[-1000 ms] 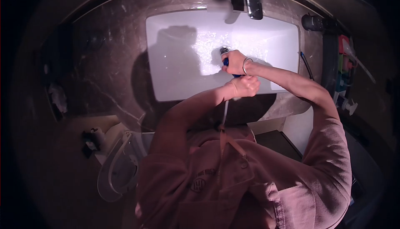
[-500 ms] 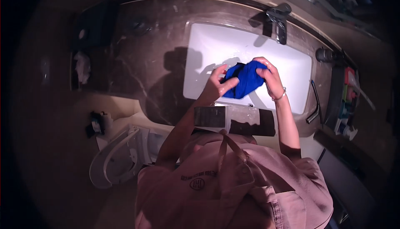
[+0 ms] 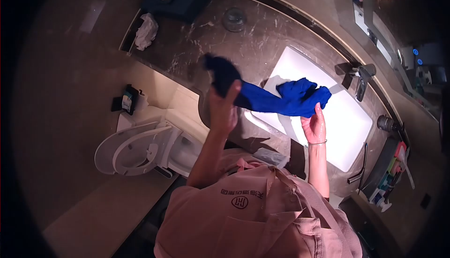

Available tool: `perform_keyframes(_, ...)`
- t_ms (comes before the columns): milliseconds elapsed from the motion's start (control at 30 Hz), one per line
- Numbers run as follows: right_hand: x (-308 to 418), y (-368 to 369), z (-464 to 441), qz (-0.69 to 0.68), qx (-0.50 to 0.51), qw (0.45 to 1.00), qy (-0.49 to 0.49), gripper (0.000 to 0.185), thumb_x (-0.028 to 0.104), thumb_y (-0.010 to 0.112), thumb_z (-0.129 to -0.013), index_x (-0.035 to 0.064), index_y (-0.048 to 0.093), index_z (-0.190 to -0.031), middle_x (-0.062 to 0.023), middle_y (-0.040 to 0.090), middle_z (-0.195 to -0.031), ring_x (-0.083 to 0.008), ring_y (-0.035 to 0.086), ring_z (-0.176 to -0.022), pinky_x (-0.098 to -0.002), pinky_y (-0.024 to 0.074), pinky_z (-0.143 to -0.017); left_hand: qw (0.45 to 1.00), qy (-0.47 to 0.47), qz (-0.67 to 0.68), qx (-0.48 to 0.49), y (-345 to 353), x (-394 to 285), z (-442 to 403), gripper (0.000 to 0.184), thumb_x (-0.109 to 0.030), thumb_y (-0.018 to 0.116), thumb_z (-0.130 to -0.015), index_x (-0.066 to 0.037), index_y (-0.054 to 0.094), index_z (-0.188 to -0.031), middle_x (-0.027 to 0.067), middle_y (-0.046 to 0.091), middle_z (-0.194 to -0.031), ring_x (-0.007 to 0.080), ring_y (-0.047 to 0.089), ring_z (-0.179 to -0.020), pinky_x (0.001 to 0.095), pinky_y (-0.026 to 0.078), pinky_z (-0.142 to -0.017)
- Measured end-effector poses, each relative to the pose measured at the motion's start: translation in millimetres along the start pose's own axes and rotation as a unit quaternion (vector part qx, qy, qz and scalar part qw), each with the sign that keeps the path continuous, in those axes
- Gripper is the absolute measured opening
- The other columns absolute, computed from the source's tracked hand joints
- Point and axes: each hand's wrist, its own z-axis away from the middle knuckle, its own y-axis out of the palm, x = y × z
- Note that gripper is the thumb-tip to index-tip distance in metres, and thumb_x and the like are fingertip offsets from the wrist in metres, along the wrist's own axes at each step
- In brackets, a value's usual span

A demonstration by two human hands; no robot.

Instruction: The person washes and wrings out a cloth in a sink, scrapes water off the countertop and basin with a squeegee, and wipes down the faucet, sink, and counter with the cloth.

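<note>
One blue cloth [image 3: 268,102] (left end blurred) partly hides the sink [image 3: 346,131].

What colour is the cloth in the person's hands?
The cloth is deep blue, best seen in the head view.

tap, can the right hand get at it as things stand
Probably yes: the tap stands across the sink from the right hand, with nothing seen blocking, though that hand holds the blue cloth and may need freeing first.

The veined counter [image 3: 187,35] bears a box [image 3: 183,0] and glass [image 3: 234,19].
</note>
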Motion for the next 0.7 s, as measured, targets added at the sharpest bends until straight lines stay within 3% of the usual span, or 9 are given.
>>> perform_keyframes(233, -18, 49, -31, -0.175, 0.185, 0.965, -0.059, 0.023, 0.003, 0.061, -0.075, 0.0061, 0.057, -0.097, -0.0088, 0.052, -0.117, -0.0244, 0.047, -0.111, -0.0401, 0.0358, -0.1, 0.982, 0.049, -0.007, -0.181, -30, -88, -33, 0.035, -0.033, 0.057, -0.09, -0.001, 0.058, -0.105, 0.0093, 0.064, -0.093, 0.0194, 0.065, -0.08, 0.0308, 0.055, -0.073)
perform_keyframes(400, -16, 73, -72, -0.376, 0.177, 0.907, 0.071, 0.043, 0.035, 0.076, -0.071, 0.0075, 0.044, -0.073, -0.0034, 0.048, -0.077, -0.018, 0.049, -0.084, -0.0354, 0.0381, -0.091, 0.977, 0.144, 0.01, -0.155, -63, -112, -65, 0.042, -0.035, 0.04, -0.097, 0.002, 0.056, -0.11, 0.0123, 0.063, -0.104, 0.023, 0.063, -0.093, 0.036, 0.051, -0.085)
perform_keyframes(433, -17, 85, -74, -0.353, 0.049, 0.934, 0.022, 0.043, 0.041, 0.074, -0.074, 0.0077, 0.047, -0.075, -0.0034, 0.048, -0.077, -0.0182, 0.048, -0.08, -0.037, 0.0393, -0.089, 0.977, 0.159, -0.009, -0.144, -65, -119, -69, 0.043, -0.036, 0.037, -0.098, 0.0, 0.055, -0.114, 0.0116, 0.062, -0.109, 0.0235, 0.061, -0.099, 0.0376, 0.049, -0.089)
perform_keyframes(467, -20, 65, -89, -0.366, 0.18, 0.909, 0.085, 0.042, 0.044, 0.07, -0.077, 0.0058, 0.052, -0.081, -0.0056, 0.053, -0.083, -0.0208, 0.051, -0.085, -0.0392, 0.0389, -0.093, 0.965, 0.187, -0.028, -0.182, -61, -125, -74, 0.043, -0.036, 0.037, -0.098, 0.0, 0.057, -0.111, 0.0113, 0.064, -0.105, 0.0229, 0.063, -0.096, 0.0366, 0.05, -0.087)
perform_keyframes(533, -24, 63, -94, -0.304, 0.193, 0.927, 0.108, 0.048, 0.048, 0.062, -0.082, 0.0032, 0.058, -0.099, -0.0104, 0.06, -0.099, -0.0256, 0.054, -0.099, -0.0432, 0.037, -0.099, 0.965, 0.205, -0.042, -0.16, -54, -128, -89, 0.043, -0.036, 0.038, -0.097, 0.001, 0.059, -0.108, 0.011, 0.065, -0.102, 0.0223, 0.064, -0.093, 0.0361, 0.05, -0.085)
perform_keyframes(567, -24, 93, -78, -0.231, 0.075, 0.968, 0.067, 0.053, 0.049, 0.058, -0.084, 0.0025, 0.059, -0.11, -0.013, 0.062, -0.109, -0.0279, 0.054, -0.107, -0.045, 0.0357, -0.101, 0.964, 0.213, -0.048, -0.15, -45, -129, -99, 0.043, -0.035, 0.039, -0.097, 0.001, 0.059, -0.107, 0.0108, 0.065, -0.101, 0.022, 0.064, -0.092, 0.0358, 0.051, -0.085)
perform_keyframes(633, -40, 69, -90, -0.254, 0.158, 0.948, 0.11, 0.04, 0.031, 0.051, -0.091, 0.0019, 0.055, -0.118, -0.0139, 0.059, -0.117, -0.0287, 0.054, -0.111, -0.0452, 0.0347, -0.103, 0.967, 0.23, -0.033, -0.1, -17, -109, -129, 0.044, -0.04, 0.049, -0.093, 0.002, 0.06, -0.096, 0.007, 0.064, -0.085, 0.0127, 0.061, -0.071, 0.0283, 0.052, -0.068)
perform_keyframes(667, -46, 72, -88, -0.255, 0.163, 0.943, 0.136, 0.036, 0.027, 0.05, -0.09, 0.0019, 0.055, -0.116, -0.0137, 0.06, -0.116, -0.0287, 0.054, -0.11, -0.0443, 0.0357, -0.103, 0.941, 0.155, -0.172, -0.249, 14, -103, -140, 0.046, -0.043, 0.049, -0.093, 0.001, 0.061, -0.092, 0.0037, 0.061, -0.079, 0.0101, 0.058, -0.066, 0.0257, 0.05, -0.064)
perform_keyframes(700, -54, 76, -85, -0.257, 0.167, 0.938, 0.161, 0.033, 0.023, 0.048, -0.09, 0.0019, 0.056, -0.114, -0.0134, 0.061, -0.114, -0.0286, 0.055, -0.108, -0.0435, 0.0368, -0.102, 0.938, 0.166, -0.242, -0.185, 26, -80, -163, 0.047, -0.043, 0.051, -0.091, 0.002, 0.058, -0.099, 0.0102, 0.055, -0.092, 0.018, 0.052, -0.08, 0.0296, 0.044, -0.074)
